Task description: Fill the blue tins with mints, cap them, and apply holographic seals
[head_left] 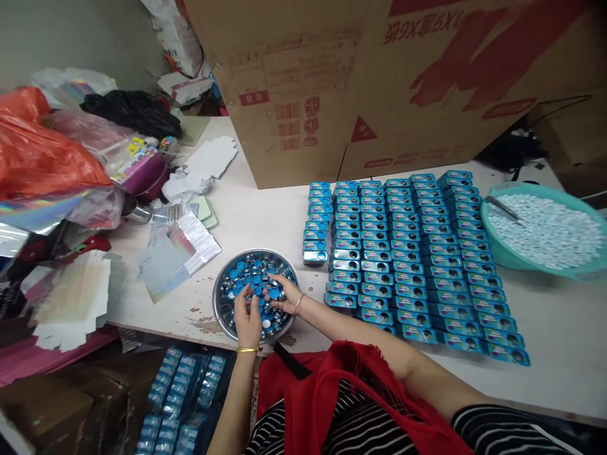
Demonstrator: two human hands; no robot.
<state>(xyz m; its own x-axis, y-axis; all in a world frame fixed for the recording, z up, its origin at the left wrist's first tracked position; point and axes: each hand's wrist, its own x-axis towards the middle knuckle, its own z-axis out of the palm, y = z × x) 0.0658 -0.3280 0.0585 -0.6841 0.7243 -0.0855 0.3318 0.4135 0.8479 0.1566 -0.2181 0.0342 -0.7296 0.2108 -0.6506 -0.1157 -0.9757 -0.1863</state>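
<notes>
Head view: flat sheets (196, 243) lie on the table (270, 218), left of a steel bowl (215, 297) near the front edge. Round pieces (256, 279) with blue faces fill the bowl. Left hand (248, 322): fingers half curled over the pile, thumb apart from fingertips; whether it grips a piece cannot be told. Right hand (287, 296): thumb and fingers together on round pieces. Farther right, blue boxes (408, 254) form columns beside a turquoise basin (526, 260) of white pieces (550, 227)
</notes>
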